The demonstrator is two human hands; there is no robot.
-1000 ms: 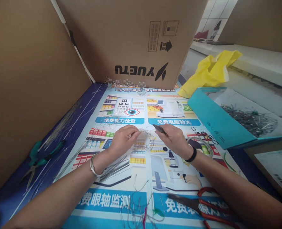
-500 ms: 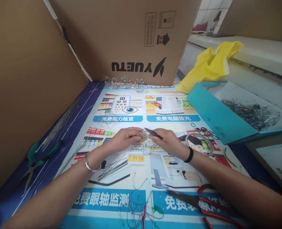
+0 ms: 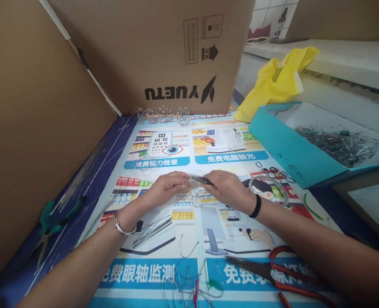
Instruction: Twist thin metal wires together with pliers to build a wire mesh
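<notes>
- Head view, clocked from the hands: one left hand (image 3: 172,186), one right hand (image 3: 229,191), one dark tool (image 3: 204,180), one pair of scissors (image 3: 272,273) between 4 and 5 o'clock.
- Right hand clamped on the tool, mid-sheet; its long axis points between 9 and 10 — toward the left fingertips.
- Left hand pinched on a wire loop (image 3: 197,205).
- Printed sheet (image 3: 201,246) reaches the cardboard (image 3: 122,55) at 12.

Off the right hand (image 3: 226,188): carton (image 3: 151,55) at eleven o'clock | box (image 3: 288,147), wires (image 3: 340,147) inside, at two | scissors (image 3: 272,273) on the poster (image 3: 189,233) at five | pliers (image 3: 46,229) over at nine!
</notes>
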